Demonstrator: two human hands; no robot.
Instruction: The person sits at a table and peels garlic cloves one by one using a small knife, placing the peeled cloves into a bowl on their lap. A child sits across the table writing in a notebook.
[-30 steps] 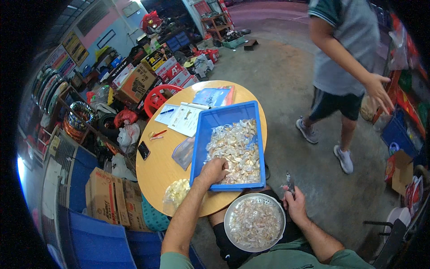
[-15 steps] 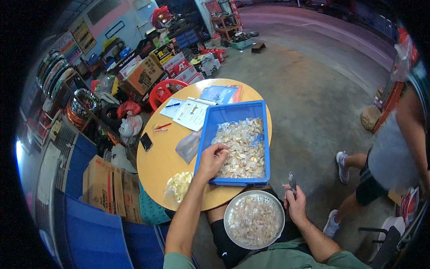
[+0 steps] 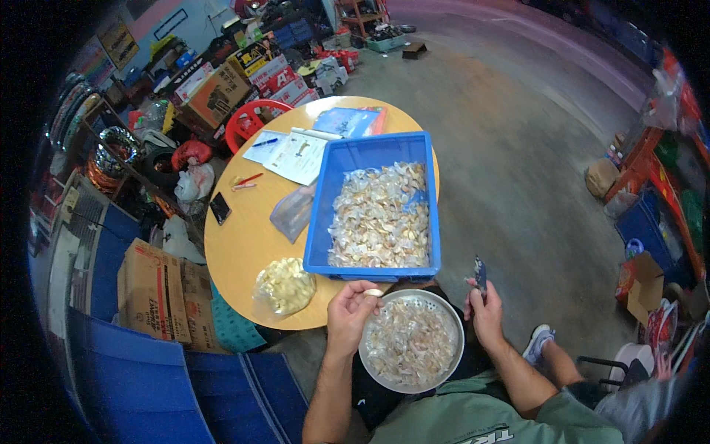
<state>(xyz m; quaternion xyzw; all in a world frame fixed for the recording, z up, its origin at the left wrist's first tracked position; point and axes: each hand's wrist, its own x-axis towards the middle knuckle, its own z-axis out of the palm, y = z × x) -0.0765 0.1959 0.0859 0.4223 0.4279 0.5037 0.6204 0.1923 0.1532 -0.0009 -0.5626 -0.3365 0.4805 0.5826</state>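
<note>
Just left of the metal bowl on my lap, my left hand (image 3: pixel 346 317) pinches a pale garlic clove (image 3: pixel 373 293). The perforated bowl (image 3: pixel 365 351) holds papery skins and scraps. My right hand (image 3: pixel 486 318), at the bowl's right, grips a dark-bladed knife (image 3: pixel 480 274) upright, with light bits on the blade. A blue plastic crate (image 3: pixel 317 222), full of unpeeled cloves, sits on the round wooden table (image 3: pixel 233 274). At the table's near edge, left of my left hand, lies a clear bag of peeled cloves (image 3: pixel 285 288).
The table also carries papers (image 3: pixel 296 157), a phone (image 3: pixel 220 209) and a grey pouch (image 3: pixel 288 211). A red chair (image 3: pixel 234 126) stands behind it, with stacked boxes (image 3: pixel 214 96) beyond. Blue chairs (image 3: pixel 148 388) are lower left. Another person's leg (image 3: pixel 562 362) shows at lower right; shelving (image 3: pixel 629 170) is right.
My left hand has come out of the crate, down beside the bowl, with a clove. The other person has moved toward the lower right, mostly out of sight. The view has shifted.
</note>
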